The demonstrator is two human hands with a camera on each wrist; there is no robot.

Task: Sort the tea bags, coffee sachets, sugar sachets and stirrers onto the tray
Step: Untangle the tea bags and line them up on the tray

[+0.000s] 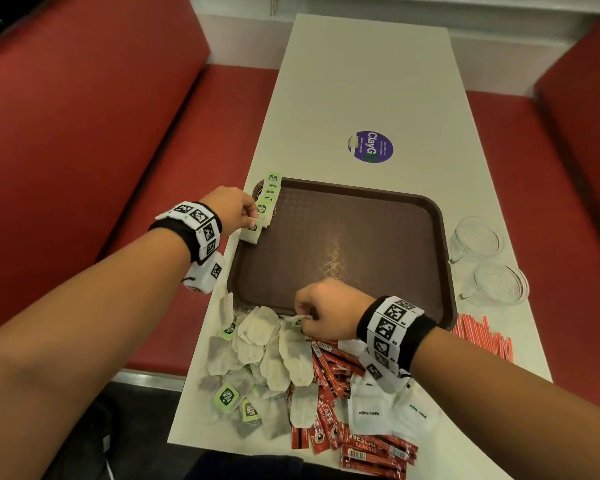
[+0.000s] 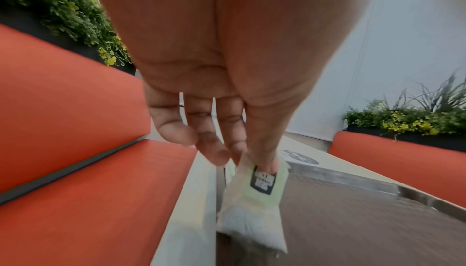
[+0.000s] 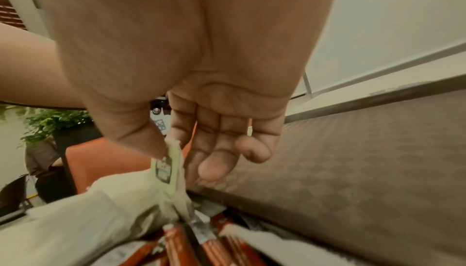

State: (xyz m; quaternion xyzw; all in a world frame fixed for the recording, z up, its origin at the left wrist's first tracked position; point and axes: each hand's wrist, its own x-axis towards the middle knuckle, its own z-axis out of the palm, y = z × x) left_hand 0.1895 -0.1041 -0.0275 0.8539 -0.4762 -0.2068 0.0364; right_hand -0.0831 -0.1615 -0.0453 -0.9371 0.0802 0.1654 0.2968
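Free room and obstacles: the tray floor lies bare right of the tea-bag row; a heap of sachets crowds its near rim; two glass cups flank its right side.

You see a brown plastic tray with a fine waffle-textured, slightly glossy floor. The tea bags are soft, matt filter paper with glossy green paper tags. The coffee sachets are shiny red foil-like film; the sugar sachets are matt white paper. The table top is smooth, pale and matt. Two cups are clear glass. The benches look like matt red upholstery.
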